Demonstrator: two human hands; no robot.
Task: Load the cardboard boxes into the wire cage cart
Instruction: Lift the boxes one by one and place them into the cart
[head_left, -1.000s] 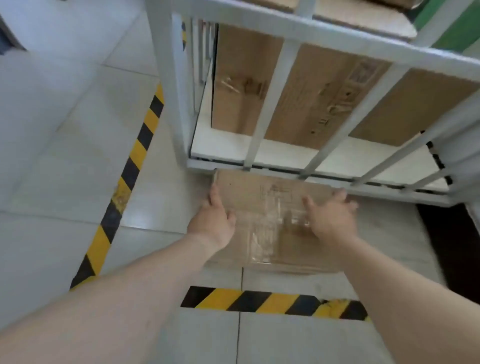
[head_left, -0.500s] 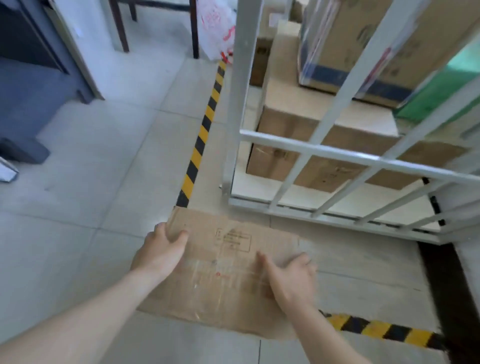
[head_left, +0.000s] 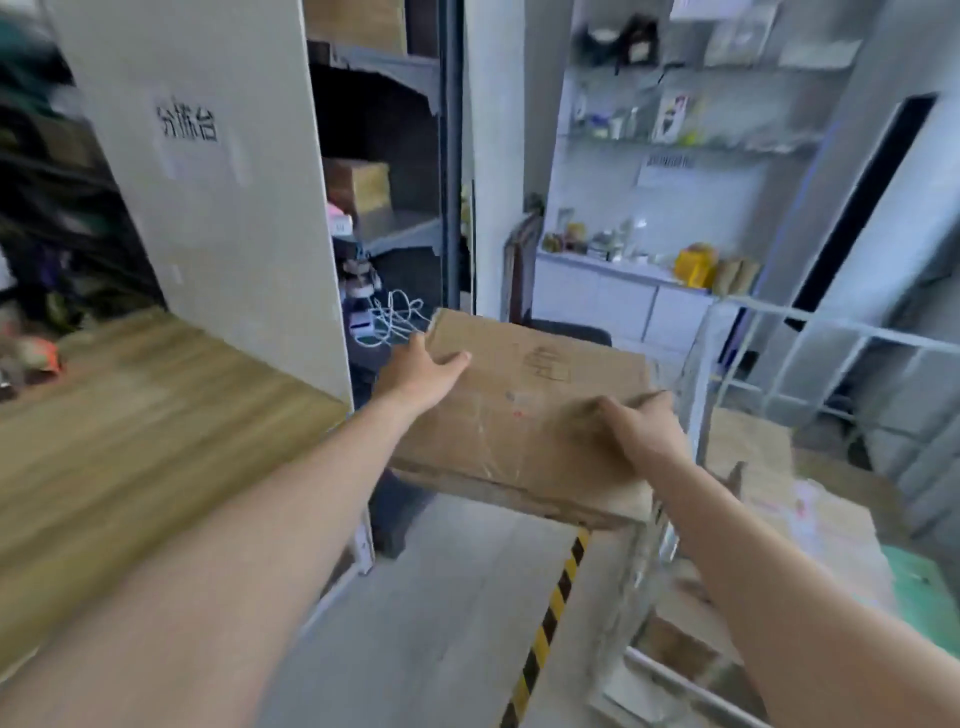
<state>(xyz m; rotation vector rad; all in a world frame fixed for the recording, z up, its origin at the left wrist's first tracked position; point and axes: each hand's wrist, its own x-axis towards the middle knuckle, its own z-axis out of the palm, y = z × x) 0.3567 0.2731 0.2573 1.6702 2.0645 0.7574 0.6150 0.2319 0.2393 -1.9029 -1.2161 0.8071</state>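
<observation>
A flat brown cardboard box (head_left: 524, 415) with clear tape on top is held up at chest height in both hands. My left hand (head_left: 421, 371) grips its far left corner. My right hand (head_left: 641, 428) clamps its right edge. The box hangs beside the top left corner of the white wire cage cart (head_left: 696, 374), its right end against the cart's corner post. Inside the cart lie other stacked cardboard boxes (head_left: 753, 452), one wrapped in plastic.
A wooden worktable (head_left: 130, 415) fills the left side. Yellow-black floor tape (head_left: 550, 618) runs along the cart's left base. Behind stand a white pillar with a paper sign (head_left: 187, 124), metal shelving with a box, white cables and a counter (head_left: 613, 270) with small items.
The box has been lifted from the floor to chest height beside the cart's top corner. My view has risen from the floor to the room; both hands keep their grip.
</observation>
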